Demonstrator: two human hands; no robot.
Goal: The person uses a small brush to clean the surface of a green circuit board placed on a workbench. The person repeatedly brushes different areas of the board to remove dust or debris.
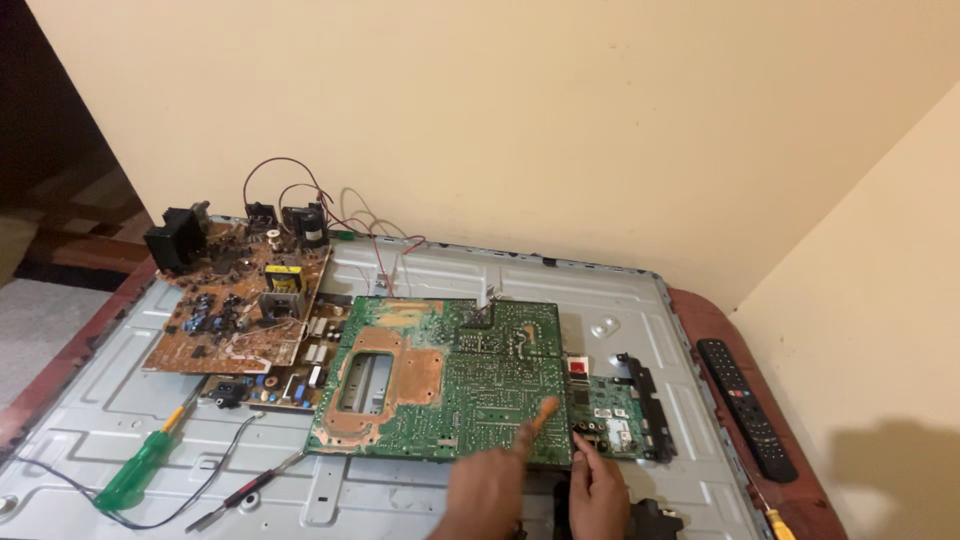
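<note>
A metal panel (600, 290) covers the bench (700, 310). On it lies a green board (440, 375), a brown board (235, 300) at its left. The left hand (487, 492) grips an orange tool (543, 411) on the green board; the right hand (598, 492) fingers a small board (610, 412).

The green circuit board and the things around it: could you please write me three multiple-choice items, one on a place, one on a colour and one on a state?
1. Where does the black remote control lie?
A. on the brown board
B. on the table edge, right of the metal panel
C. in the left hand

2. What colour is the handle of the screwdriver at lower left?
A. green
B. blue
C. white

3. What does the left hand hold?
A. nothing
B. a red wire
C. an orange-handled tool

Answers: 1 B, it rests beside the metal panel; 2 A, the handle is translucent green; 3 C, its fingers close round the handle over the green circuit board.
</note>
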